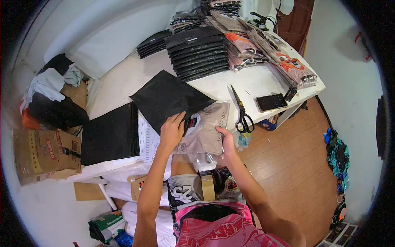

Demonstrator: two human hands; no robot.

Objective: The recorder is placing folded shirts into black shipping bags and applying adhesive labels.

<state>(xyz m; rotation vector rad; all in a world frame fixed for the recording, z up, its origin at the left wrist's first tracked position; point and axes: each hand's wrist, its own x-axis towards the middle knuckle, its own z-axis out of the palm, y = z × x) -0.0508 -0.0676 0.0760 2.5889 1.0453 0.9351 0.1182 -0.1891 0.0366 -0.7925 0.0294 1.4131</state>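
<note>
A folded beige garment in a clear plastic bag [207, 129] is held over the table's near edge. My right hand [227, 140] grips its right side, thumb on top and the other fingers hidden underneath. My left hand [172, 131] is closed at the near edge of a flat black plastic bag [166, 96], beside the garment's left side; its thumb is mostly hidden. The garment's upper left corner meets the black bag's edge, and I cannot tell whether it is inside. Black-handled scissors [242, 113] lie partly spread right of the garment.
Stacks of black bags [197, 57] and bagged garments [251, 49] fill the white table's far side. A phone [270, 102] lies near its right edge. More black bags [110, 133] rest at left over printed paper [149, 140]. A cardboard box [47, 154] stands beyond.
</note>
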